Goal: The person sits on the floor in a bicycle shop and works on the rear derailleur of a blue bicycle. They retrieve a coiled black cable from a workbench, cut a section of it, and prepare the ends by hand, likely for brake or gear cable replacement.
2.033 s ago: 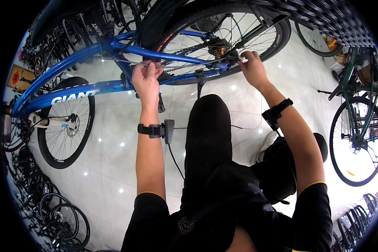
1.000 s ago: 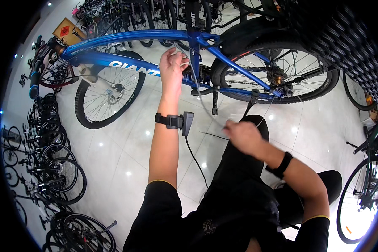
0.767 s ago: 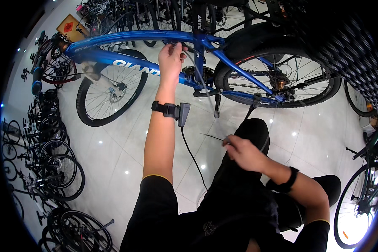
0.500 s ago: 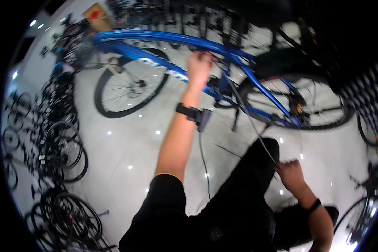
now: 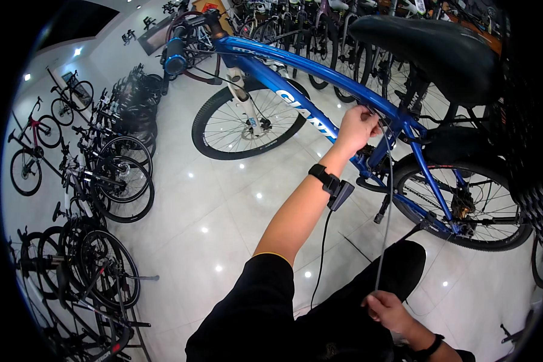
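Note:
A blue bicycle [image 5: 314,117] stands side-on in front of me, handlebar at the left and black saddle [image 5: 431,57] at the right. My left hand [image 5: 357,130] is just under the top tube, near the seat tube, its fingers pinched on a thin grey cable [image 5: 389,205]. From there the cable runs taut down to my right hand [image 5: 389,312], closed around its lower part above my lap. Whether the cable enters the frame is hidden behind my left fingers. A dark box on a black strap [image 5: 332,186] sits on my left wrist, trailing a black wire [image 5: 324,247].
Rows of parked bicycles [image 5: 117,175] line the left side, and more wheels [image 5: 326,51] stand behind the blue frame. The bicycle's kickstand [image 5: 413,230] reaches toward my bent knee [image 5: 407,265]. Pale glossy tiles [image 5: 223,205] form the floor.
My view has swung left and up, so the bicycle sits farther right and lower. My right hand has moved left and closer to my body, still holding the cable. My left hand stays by the frame.

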